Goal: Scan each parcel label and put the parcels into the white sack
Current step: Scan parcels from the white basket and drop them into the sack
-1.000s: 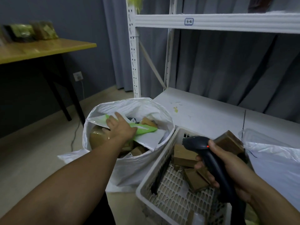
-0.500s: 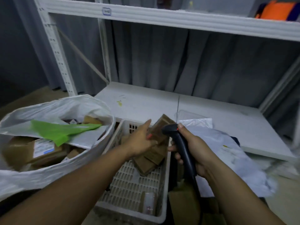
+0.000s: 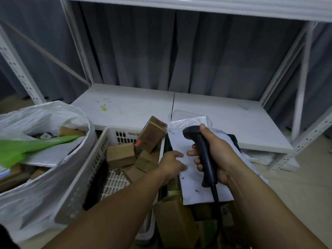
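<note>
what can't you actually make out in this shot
Head view:
- Any label on the white mailer: only tiny dark specks show.
- Whether the left hand grips the mailer's edge: the hand itself hides its fingertips.
- The scanner window: it faces away, held in the right hand.
- Part of the white sack and its contents: cut off by the left edge.

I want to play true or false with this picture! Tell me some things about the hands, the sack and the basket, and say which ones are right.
1. The right hand holds the black scanner. True.
2. The white sack is empty. False: a green bag lies in it, among other things.
3. Brown boxes lie in the white basket. True.
4. The left hand is inside the sack. False: it grips the edge of the white flat parcel beside the basket.
</note>
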